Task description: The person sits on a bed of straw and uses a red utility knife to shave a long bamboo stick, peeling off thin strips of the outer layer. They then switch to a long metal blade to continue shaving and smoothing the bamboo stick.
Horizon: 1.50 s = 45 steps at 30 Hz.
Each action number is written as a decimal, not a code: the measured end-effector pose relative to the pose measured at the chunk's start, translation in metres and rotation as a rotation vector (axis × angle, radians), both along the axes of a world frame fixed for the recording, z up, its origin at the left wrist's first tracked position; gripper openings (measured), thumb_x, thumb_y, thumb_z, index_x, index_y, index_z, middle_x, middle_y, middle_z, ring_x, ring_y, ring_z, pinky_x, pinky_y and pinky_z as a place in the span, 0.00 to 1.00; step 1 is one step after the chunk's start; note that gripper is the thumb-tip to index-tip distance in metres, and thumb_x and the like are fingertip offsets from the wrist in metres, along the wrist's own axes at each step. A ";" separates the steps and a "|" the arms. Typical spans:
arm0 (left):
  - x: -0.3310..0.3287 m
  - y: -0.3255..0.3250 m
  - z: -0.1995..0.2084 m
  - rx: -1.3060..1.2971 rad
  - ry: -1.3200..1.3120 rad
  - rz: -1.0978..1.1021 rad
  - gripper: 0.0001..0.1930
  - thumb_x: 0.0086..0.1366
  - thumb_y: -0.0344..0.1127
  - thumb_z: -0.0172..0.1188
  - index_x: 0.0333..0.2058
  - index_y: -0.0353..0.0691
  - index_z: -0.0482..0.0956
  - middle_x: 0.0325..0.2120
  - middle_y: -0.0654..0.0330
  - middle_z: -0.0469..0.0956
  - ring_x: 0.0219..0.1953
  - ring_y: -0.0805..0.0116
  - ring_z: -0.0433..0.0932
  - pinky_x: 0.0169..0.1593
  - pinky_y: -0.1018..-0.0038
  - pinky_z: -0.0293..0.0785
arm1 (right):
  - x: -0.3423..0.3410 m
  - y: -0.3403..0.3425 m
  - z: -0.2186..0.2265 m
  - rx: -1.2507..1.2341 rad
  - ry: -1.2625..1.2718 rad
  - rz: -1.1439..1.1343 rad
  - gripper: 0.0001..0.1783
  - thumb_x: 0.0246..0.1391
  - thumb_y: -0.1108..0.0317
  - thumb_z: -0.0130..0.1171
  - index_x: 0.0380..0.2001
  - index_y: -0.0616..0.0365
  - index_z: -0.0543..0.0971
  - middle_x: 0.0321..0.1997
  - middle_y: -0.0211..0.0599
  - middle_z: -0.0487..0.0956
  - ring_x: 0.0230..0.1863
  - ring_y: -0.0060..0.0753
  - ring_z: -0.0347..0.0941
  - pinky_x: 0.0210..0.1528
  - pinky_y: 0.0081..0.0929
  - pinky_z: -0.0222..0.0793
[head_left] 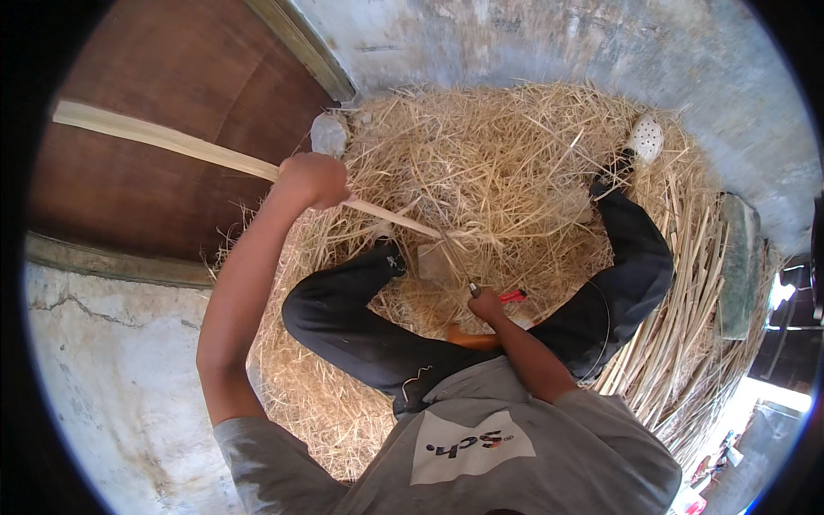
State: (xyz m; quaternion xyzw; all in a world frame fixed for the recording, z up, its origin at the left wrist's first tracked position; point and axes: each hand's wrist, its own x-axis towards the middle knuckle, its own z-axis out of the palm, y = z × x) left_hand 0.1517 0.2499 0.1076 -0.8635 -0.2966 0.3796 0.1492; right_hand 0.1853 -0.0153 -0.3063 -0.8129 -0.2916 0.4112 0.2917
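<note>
My left hand (316,180) is raised at the upper left and closed around a long pale strip (167,140) that looks like split bamboo or wood. One part of the strip reaches out to the far left, and the other slopes down to the right between my knees. My right hand (487,306) is closed on the handle of a knife (458,260) in front of my lap. Its narrow blade points up and to the left and meets the strip's lower end. Whether the blade is inside the strip or only against it, I cannot tell.
Curly shavings (481,163) cover the floor around my legs. A small block (436,264) lies between my knees, near a red-handled object (513,296). Long thin strips (678,300) are piled at the right. A brown panel (163,69) and a plastered wall (549,39) enclose the spot.
</note>
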 end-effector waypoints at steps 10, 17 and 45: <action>-0.009 -0.010 -0.003 0.000 -0.058 -0.029 0.20 0.60 0.52 0.61 0.40 0.40 0.84 0.41 0.52 0.82 0.45 0.53 0.81 0.47 0.60 0.77 | -0.008 0.017 0.044 0.325 0.081 -0.012 0.11 0.41 0.70 0.54 0.29 0.64 0.74 0.23 0.48 0.77 0.26 0.46 0.74 0.31 0.40 0.67; 0.002 -0.019 0.004 -0.008 -0.114 -0.057 0.21 0.59 0.52 0.62 0.39 0.38 0.83 0.39 0.50 0.82 0.44 0.52 0.81 0.47 0.59 0.77 | -0.013 0.016 -0.022 0.212 0.007 -0.101 0.11 0.43 0.68 0.55 0.31 0.63 0.78 0.26 0.52 0.78 0.32 0.49 0.78 0.36 0.42 0.71; 0.007 -0.004 0.001 -0.034 0.047 -0.206 0.19 0.53 0.48 0.68 0.36 0.38 0.83 0.36 0.52 0.82 0.42 0.52 0.81 0.44 0.58 0.79 | -0.002 0.023 0.065 0.203 0.458 -0.260 0.08 0.48 0.70 0.54 0.19 0.60 0.71 0.11 0.34 0.68 0.10 0.29 0.66 0.13 0.33 0.61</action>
